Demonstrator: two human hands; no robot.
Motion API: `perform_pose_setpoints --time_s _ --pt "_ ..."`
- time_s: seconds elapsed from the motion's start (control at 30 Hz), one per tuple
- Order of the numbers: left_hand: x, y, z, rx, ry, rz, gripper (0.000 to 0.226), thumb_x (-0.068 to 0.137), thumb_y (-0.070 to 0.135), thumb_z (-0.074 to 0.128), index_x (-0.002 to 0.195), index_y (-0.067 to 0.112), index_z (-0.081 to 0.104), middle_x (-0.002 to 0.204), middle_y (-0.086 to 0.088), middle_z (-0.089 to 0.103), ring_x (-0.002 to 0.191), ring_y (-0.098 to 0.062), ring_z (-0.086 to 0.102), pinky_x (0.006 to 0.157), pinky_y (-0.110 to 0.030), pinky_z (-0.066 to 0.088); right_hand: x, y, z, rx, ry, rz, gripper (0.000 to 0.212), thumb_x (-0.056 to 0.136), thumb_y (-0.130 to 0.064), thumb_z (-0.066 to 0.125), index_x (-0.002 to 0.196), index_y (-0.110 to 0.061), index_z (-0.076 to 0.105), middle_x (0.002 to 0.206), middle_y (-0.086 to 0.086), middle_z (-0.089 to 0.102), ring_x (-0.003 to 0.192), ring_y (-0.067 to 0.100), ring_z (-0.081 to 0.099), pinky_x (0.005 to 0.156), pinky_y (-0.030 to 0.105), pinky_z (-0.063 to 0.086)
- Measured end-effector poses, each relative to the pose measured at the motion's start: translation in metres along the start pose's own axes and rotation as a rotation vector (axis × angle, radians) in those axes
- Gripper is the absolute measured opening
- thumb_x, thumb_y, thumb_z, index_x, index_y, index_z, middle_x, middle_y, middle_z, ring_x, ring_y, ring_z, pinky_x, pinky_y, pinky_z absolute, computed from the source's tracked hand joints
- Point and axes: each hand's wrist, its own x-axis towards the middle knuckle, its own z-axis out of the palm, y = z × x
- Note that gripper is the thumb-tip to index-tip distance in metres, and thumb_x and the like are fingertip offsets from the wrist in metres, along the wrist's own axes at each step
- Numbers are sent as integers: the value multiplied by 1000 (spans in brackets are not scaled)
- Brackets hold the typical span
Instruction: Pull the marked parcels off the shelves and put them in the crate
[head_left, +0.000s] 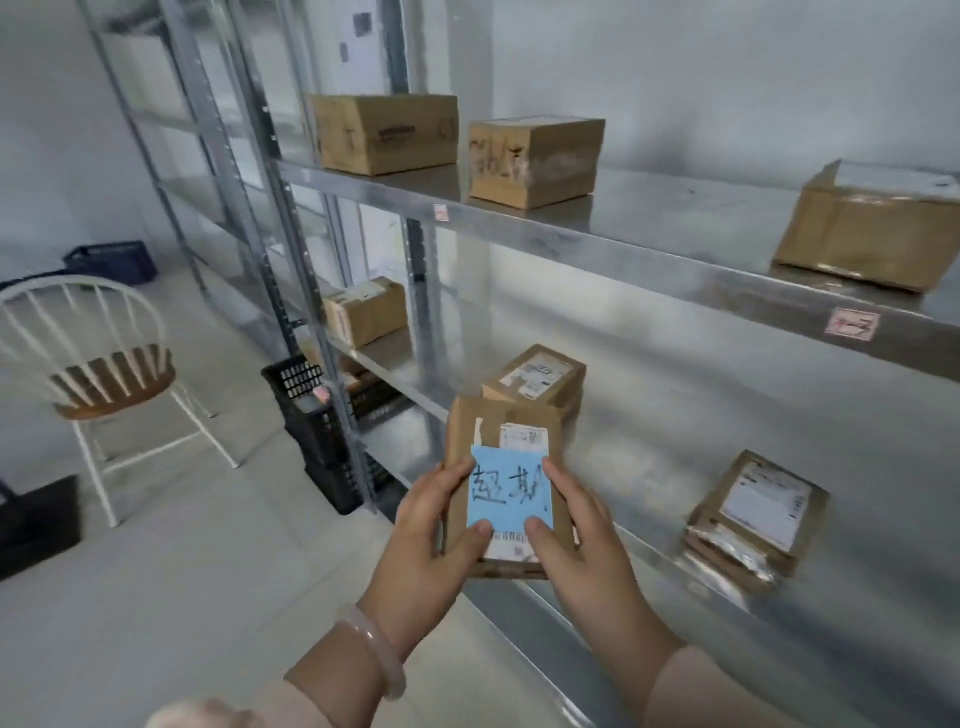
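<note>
Cardboard-brown and flat, the marked parcel (488, 421) sits between both hands at the front edge of the lower shelf (701, 415). Its pale blue note (506, 493), with dark handwritten characters, faces up. The left grip (431, 525) clasps the parcel's left edge, thumb on the note's lower corner. The right grip (576, 530) clasps the right edge the same way. A pale bangle (374, 649) circles the left wrist. Another labelled parcel (535, 376) lies just behind on the shelf. A black slatted crate (306, 415) stands on the floor by the shelf upright, well left of the held parcel, near a white chair (88, 358).
</note>
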Motion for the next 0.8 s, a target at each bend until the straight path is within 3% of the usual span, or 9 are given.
perform_pose_setpoints --time_s 0.07,0.13,0.2,0.33,0.47,0.53,0.63,0.73,0.8 --pt "-2 -18 -47 19 38 -15 55 87 18 69 129 45 47 142 12 40 135 -2 35 111 -37 38 8 -13 50 23 -57 1 61 91 -24 62 111 -77 39 135 -25 38 128 -10 34 86 -4 33" --pt "-1 -35 -90 40 86 -23 55 87 16 69 129 43 47 143 10 40 138 -9 34 113 -36 35 17 -25 96 19 -117 -19 60 91 -26 61 116 -75 38 139 -23 37 129 -11 31 96 4 31" --pt "0 -51 -129 51 124 -32 54 89 16 67 129 45 46 144 11 38 140 -7 29 112 -19 31 29 -36 138 12 -167 -40 58 90 -26 62 119 -71 39 140 -21 37 127 -16 29 102 11 31" --pt "2 -82 -188 12 197 -99 47 92 16 62 125 47 49 145 13 34 141 1 22 90 7 24 51 -51 207 5 -265 -65 55 91 -23 62 123 -62 40 138 -19 38 117 -27 29 83 -5 32" --pt "18 -110 -232 -11 284 -119 46 91 11 64 121 44 53 141 12 36 119 28 30 84 8 28 78 -56 264 -31 -331 -97 55 91 -22 61 131 -54 41 140 -19 39 120 -25 28 89 -2 31" --pt "33 -124 -251 -23 314 -144 46 90 11 64 121 43 54 140 13 37 115 30 31 84 7 29 97 -56 290 -44 -349 -111 54 90 -23 62 132 -52 42 141 -19 40 125 -17 31 101 11 37" --pt "65 -147 -283 -24 361 -167 45 90 11 64 120 42 55 138 12 41 114 27 33 84 6 31 134 -53 331 -61 -374 -116 54 89 -28 62 135 -50 42 141 -20 40 131 -7 34 108 30 39" --pt "104 -166 -316 -38 405 -202 43 90 12 65 119 42 56 136 10 43 122 8 41 87 -1 40 181 -53 374 -43 -440 -146 53 90 -30 62 129 -57 40 139 -17 41 128 -7 38 97 18 46" --pt "133 -179 -338 -45 431 -246 43 89 14 66 119 44 56 135 9 45 125 -8 45 97 -20 48 215 -54 401 -19 -498 -142 53 90 -32 62 128 -60 38 135 -17 42 120 -15 40 83 8 48"
